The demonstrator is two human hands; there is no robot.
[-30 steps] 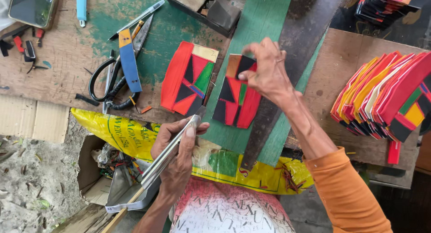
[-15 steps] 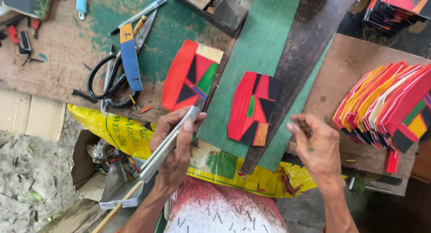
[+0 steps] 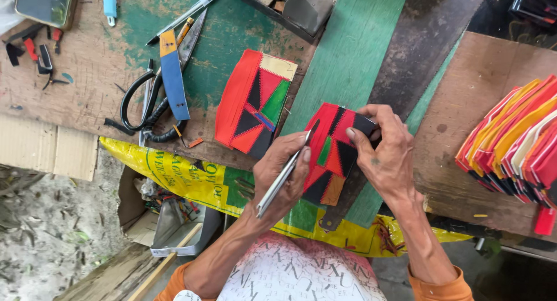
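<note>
At frame centre we pinch one red patchwork piece (image 3: 331, 156) on the desk (image 3: 87, 74) with our right hand (image 3: 386, 156); our left hand (image 3: 284, 173) grips one thin metal blade (image 3: 281, 182) against it. A second patchwork piece (image 3: 252, 103) lies just left, scissors (image 3: 154, 103) upper left, a fanned stack of pieces (image 3: 516, 144) at right.

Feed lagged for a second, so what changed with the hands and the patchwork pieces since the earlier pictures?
The right hand, off the patchwork piece half a second ago, now pinches its top edge. The left hand brought the metal blade up against it. The second patchwork piece, scissors and stacked pieces stayed put.
</note>
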